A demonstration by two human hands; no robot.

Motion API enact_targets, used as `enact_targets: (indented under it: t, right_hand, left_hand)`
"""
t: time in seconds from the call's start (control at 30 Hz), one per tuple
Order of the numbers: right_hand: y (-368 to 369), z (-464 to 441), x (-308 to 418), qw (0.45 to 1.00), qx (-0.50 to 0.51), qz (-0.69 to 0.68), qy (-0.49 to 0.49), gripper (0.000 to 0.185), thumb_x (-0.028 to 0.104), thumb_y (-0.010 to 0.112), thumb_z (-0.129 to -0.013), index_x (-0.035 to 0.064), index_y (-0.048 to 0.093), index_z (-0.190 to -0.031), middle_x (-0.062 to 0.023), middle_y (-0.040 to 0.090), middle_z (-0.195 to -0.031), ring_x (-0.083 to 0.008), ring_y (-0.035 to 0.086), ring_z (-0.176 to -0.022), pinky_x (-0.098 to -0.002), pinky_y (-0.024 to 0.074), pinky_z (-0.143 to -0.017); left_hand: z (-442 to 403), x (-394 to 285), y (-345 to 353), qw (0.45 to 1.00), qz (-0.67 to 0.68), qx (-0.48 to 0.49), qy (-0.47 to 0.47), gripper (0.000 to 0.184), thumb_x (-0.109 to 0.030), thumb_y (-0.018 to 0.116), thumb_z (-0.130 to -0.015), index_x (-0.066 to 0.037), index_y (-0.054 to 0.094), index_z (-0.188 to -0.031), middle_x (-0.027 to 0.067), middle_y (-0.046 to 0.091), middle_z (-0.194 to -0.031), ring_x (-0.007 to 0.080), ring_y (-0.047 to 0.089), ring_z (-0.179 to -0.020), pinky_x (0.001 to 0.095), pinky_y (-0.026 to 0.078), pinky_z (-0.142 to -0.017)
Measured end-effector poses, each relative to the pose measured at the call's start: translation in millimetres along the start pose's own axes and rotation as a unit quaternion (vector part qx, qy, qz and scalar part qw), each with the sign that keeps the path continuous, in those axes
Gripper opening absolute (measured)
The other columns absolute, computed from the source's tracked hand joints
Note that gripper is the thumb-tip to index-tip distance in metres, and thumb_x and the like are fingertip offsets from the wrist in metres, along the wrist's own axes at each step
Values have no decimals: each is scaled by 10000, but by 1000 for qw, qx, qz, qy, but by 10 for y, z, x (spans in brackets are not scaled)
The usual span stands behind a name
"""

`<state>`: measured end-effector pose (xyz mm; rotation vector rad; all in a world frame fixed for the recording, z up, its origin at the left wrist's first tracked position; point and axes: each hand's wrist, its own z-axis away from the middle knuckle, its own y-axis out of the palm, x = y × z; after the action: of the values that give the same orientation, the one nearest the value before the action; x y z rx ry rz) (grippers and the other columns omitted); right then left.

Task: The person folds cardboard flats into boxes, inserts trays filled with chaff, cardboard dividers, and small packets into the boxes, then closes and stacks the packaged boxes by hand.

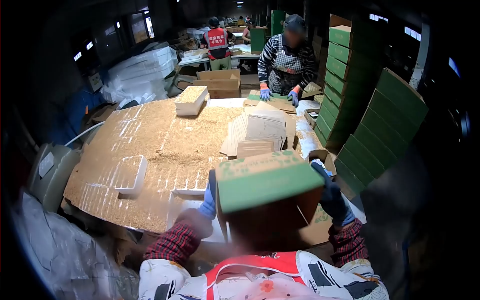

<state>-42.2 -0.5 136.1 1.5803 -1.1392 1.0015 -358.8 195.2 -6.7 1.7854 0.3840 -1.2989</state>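
A green and brown cardboard box [270, 187] is held up in front of me, its dark open side turned toward my body. My left hand [209, 196], in a blue glove, grips the box's left side. On the right side, my right hand [331, 194], in a dark blue glove, grips the box too; some fingers of both hands are hidden. Beneath the box, a white foam tray [187, 204] shows in part at the table edge. Just beyond the box lie flat pieces of brown cardboard [265, 127] in a loose pile.
Loose tan grain-like material covers the table [150, 150]. White foam boxes [191, 100] and a foam frame [141, 175] stand on it. A co-worker [286, 55] handles cardboard at the far side. Tall stacks of green boxes [337, 80] rise at right; wrapped white foam [145, 65] is piled left.
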Motion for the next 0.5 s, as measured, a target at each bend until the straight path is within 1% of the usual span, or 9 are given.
enact_targets:
  t: [0.03,0.07,0.1,0.17,0.23,0.27,0.33,0.37,0.5]
  right_hand:
    - [69,-115,-30,984,-61,165,-1,862,555,514,-896,7,180,-1471,-165,284,-1491,-224,284,-1369,-300,230,-1105]
    - [197,-173,21,938,-122,319,62,831,483,549,-907,-18,186,-1461,-176,307,-1479,-240,291,-1368,-316,222,-1113]
    - [168,-212,-98,922,-128,348,107,803,449,559,-909,-35,210,-1448,-190,333,-1462,-256,303,-1363,-321,230,-1110]
    - [-181,-290,-686,883,-131,412,184,670,364,591,-897,-44,364,-1377,-221,425,-1390,-310,363,-1327,-339,285,-1086]
    - [-421,-135,-1203,820,-107,529,191,629,336,599,-896,-35,391,-1359,-197,458,-1364,-279,403,-1289,-333,302,-1070]
    - [-460,-52,-1344,741,-86,638,193,589,309,607,-895,-27,418,-1340,-173,492,-1337,-247,444,-1250,-328,320,-1055]
    - [-437,56,-1432,811,-143,548,150,507,302,621,-878,-20,496,-1249,-182,547,-1241,-274,500,-1159,-349,371,-993]
    - [-425,71,-1462,866,-199,446,105,432,296,634,-860,-12,575,-1158,-192,602,-1145,-301,557,-1069,-370,421,-931]
    - [-452,72,-1451,875,-195,429,110,395,288,629,-871,-13,588,-1124,-154,638,-1035,-256,599,-927,-343,465,-827]
  left_hand:
    - [32,182,-46,987,-152,42,23,451,-357,484,-962,-36,478,-1279,125,534,-1246,223,532,-1090,364,447,-939]
    - [123,651,-339,847,-518,60,98,446,-345,500,-952,-59,482,-1294,141,525,-1284,235,523,-1108,359,433,-953]
    - [268,804,-174,954,-295,-30,-43,454,-347,506,-947,-48,486,-1288,147,546,-1265,232,536,-1082,358,439,-934]
    - [527,1089,-136,953,-149,-120,-237,464,-338,524,-937,-19,494,-1272,164,575,-1228,234,562,-1043,355,449,-902]
    - [763,976,-310,855,-472,-85,-197,482,-322,551,-922,22,496,-1255,203,591,-1189,265,596,-1023,368,459,-880]
    - [994,748,-238,860,-450,-229,-81,495,-332,583,-900,2,513,-1259,201,597,-1171,288,584,-1065,380,444,-909]
    - [1357,586,-783,626,-674,-362,155,598,-286,665,-835,36,466,-1297,238,558,-1204,365,537,-1111,417,401,-975]
    - [1621,587,-1137,571,-658,-470,141,668,-281,694,-806,63,431,-1314,253,504,-1274,381,497,-1158,430,376,-1006]
    - [2440,722,-2347,522,-390,-756,-60,844,-552,584,-840,-4,312,-1422,230,342,-1435,361,343,-1313,409,283,-1091]
